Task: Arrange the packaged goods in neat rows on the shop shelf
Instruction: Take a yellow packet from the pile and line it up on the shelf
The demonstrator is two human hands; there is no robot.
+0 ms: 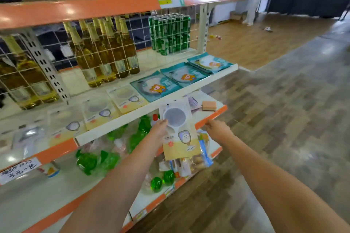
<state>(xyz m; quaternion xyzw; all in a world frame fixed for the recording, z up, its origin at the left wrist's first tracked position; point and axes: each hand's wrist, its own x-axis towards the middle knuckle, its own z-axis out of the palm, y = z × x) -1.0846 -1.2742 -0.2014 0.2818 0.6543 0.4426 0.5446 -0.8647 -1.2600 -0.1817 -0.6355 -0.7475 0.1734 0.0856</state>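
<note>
My left hand grips a flat cream-and-yellow packet by its left edge and holds it upright in front of the shelves. My right hand hovers just right of the packet with fingers loosely bent, holding nothing. On the white shelf above lie similar cream packets in a row on the left. Three teal packets with a cartoon figure lie in a row to their right.
Behind a wire grid stand amber bottles and green cans. Lower shelves hold green plastic items, snack bags and an orange sponge. Open floor stretches to the right. A person stands far back.
</note>
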